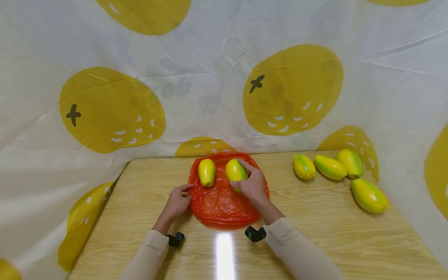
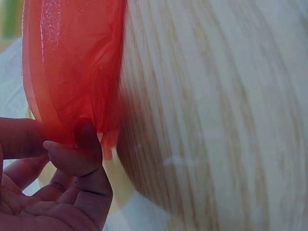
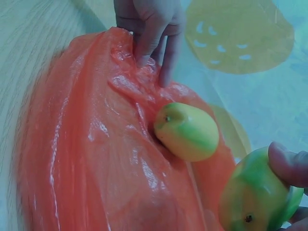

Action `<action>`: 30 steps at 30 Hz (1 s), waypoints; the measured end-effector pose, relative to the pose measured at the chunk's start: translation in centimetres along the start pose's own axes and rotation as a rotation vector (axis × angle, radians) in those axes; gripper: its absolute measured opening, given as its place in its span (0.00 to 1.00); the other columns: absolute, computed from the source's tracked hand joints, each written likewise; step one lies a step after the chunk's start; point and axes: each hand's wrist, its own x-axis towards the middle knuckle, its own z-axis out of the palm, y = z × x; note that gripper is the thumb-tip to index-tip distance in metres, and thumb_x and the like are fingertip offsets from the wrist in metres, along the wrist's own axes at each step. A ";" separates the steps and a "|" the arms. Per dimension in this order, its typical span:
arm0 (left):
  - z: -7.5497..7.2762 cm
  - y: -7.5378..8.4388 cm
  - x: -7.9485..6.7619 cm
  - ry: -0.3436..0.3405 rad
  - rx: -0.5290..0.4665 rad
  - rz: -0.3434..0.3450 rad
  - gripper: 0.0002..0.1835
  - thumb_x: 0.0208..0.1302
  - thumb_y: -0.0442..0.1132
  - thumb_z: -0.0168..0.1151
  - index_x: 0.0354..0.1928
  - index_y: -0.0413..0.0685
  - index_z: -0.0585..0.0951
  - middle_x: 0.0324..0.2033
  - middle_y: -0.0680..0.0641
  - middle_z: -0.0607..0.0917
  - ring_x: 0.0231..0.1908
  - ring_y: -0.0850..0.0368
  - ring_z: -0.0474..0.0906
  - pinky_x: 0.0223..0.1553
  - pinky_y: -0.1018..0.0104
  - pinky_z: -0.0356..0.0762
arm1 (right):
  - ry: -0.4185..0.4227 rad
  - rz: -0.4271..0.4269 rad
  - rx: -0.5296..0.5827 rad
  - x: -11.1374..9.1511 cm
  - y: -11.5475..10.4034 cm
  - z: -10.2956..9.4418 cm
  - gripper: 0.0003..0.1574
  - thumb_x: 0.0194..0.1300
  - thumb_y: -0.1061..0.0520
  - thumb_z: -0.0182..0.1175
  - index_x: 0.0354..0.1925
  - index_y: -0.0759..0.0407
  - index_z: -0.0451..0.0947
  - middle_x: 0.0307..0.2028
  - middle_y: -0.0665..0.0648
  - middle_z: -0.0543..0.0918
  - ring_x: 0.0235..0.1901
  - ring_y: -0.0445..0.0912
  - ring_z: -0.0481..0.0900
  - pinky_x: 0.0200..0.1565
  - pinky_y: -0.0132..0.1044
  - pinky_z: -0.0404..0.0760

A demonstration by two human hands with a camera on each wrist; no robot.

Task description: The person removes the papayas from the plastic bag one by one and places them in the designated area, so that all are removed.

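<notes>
A red plastic bag lies spread on the table, its rim pushed outward. My left hand pinches the bag's left edge; in the left wrist view the thumb and fingers close on the thin red film. One yellow-green papaya rests inside the bag on the left. My right hand grips a second papaya over the bag's right part. From the right wrist, the held papaya shows beside the one lying on the film. Whether the held papaya touches the bag I cannot tell.
Several more papayas lie at the table's right: one apart, two touching at the back, and one nearer the right edge. A white cloth printed with yellow fruit hangs behind the wooden table.
</notes>
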 end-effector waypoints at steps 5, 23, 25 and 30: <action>0.0 0.1 0.0 0.001 -0.007 -0.010 0.24 0.70 0.27 0.54 0.68 0.42 0.79 0.58 0.36 0.80 0.41 0.48 0.78 0.36 0.66 0.79 | -0.006 0.002 0.010 -0.6 0.0 -1.3 0.50 0.54 0.67 0.76 0.72 0.43 0.75 0.69 0.63 0.76 0.63 0.59 0.74 0.65 0.58 0.78; -0.4 0.0 0.2 0.003 -0.027 -0.028 0.24 0.71 0.29 0.56 0.68 0.44 0.78 0.58 0.38 0.79 0.36 0.51 0.76 0.34 0.66 0.77 | -0.040 0.031 -0.062 -2.4 0.5 -5.6 0.51 0.58 0.65 0.74 0.75 0.41 0.70 0.76 0.59 0.69 0.67 0.59 0.71 0.70 0.60 0.72; -0.4 0.0 0.2 0.000 -0.024 -0.021 0.24 0.71 0.29 0.56 0.68 0.43 0.78 0.59 0.37 0.79 0.35 0.51 0.76 0.34 0.66 0.77 | -0.036 0.026 -0.072 -2.7 0.5 -6.1 0.51 0.58 0.64 0.74 0.76 0.42 0.70 0.76 0.59 0.69 0.67 0.59 0.70 0.70 0.60 0.72; -0.4 0.2 0.2 -0.007 -0.012 -0.020 0.25 0.71 0.29 0.57 0.68 0.44 0.78 0.60 0.37 0.79 0.36 0.51 0.77 0.34 0.66 0.77 | -0.028 0.010 -0.096 -3.2 0.8 -7.4 0.51 0.58 0.63 0.74 0.76 0.43 0.69 0.77 0.58 0.68 0.69 0.60 0.69 0.72 0.62 0.69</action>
